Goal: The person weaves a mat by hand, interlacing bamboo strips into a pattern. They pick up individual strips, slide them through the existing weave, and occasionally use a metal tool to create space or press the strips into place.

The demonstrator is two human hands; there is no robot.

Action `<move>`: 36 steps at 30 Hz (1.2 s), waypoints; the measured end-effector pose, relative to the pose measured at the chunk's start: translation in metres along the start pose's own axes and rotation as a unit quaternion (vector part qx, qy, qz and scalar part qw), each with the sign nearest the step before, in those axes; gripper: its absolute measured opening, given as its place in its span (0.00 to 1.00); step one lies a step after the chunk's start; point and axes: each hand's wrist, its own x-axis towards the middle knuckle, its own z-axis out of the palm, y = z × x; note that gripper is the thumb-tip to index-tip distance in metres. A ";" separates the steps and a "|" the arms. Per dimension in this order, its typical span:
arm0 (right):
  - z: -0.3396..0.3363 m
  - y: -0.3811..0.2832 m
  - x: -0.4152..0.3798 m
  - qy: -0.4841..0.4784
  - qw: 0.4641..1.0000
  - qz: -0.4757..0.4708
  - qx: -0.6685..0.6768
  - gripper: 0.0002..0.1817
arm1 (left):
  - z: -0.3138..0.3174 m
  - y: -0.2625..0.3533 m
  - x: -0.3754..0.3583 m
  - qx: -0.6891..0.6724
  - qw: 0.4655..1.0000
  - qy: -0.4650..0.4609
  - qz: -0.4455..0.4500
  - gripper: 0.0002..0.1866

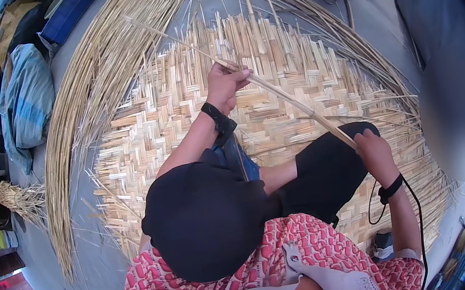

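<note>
A long pale split cane [291,101] runs diagonally from upper left to lower right above a woven mat [191,97]. My left hand [226,82] pinches it near the mat's upper middle, thumb and fingers closed round it. Its thicker lower end is in my right hand [373,153], beside my bent knee, with the fingers wrapped round it. Beneath lies the mat in a zigzag weave, with loose strip ends sticking out along its upper edge.
Long bundles of thin canes [74,124] curve along the left, and more canes [341,31] lie at upper right. A blue-grey sack [27,98] and a blue crate [67,15] stand at upper left. A black cord [421,220] hangs by my right wrist.
</note>
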 end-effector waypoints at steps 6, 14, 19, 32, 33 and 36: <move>0.029 -0.068 0.082 0.128 0.921 -0.043 0.366 0.13 | 0.040 -0.031 -0.046 -0.002 0.993 -0.115 -0.007 0.14; 0.040 -0.064 0.116 0.079 0.920 -0.025 0.384 0.07 | 0.018 0.000 -0.046 0.052 0.992 -0.100 0.055 0.12; 0.032 -0.065 0.107 0.052 0.924 0.005 0.378 0.08 | 0.010 -0.003 -0.045 0.025 0.993 -0.114 0.003 0.10; 0.010 -0.080 0.133 0.023 0.944 -0.090 0.318 0.07 | 0.032 0.097 -0.055 0.204 0.933 -0.124 0.270 0.30; -0.003 -0.089 0.141 0.057 0.889 -0.070 0.448 0.07 | 0.048 0.112 -0.060 0.195 0.911 -0.120 0.344 0.36; -0.035 -0.116 0.173 0.160 0.713 -0.125 0.671 0.08 | 0.038 0.130 -0.036 0.318 0.890 -0.241 0.222 0.38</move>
